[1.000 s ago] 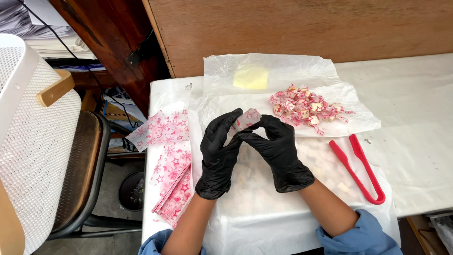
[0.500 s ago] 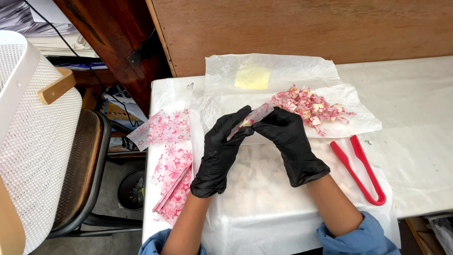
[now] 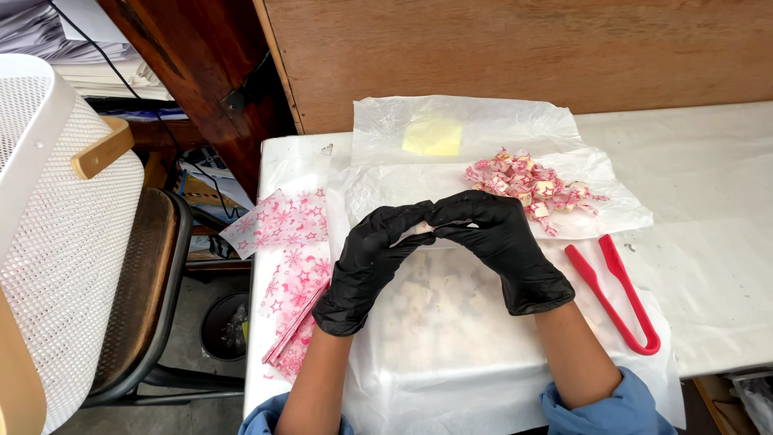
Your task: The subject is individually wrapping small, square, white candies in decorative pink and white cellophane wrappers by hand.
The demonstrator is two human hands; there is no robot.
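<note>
Wrapping in hand: small pale candy pinched between fingers of left hand and right hand, above worktop. Ends best twisted tight, grip kept light. Wrapped pile just beyond.

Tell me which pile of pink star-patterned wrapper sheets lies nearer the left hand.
The lower stack of wrapper sheets, by the left hand at its wrist; the other sheet lies farther up, toward the table corner.

Small pale candy, pinched between fingertips
</note>
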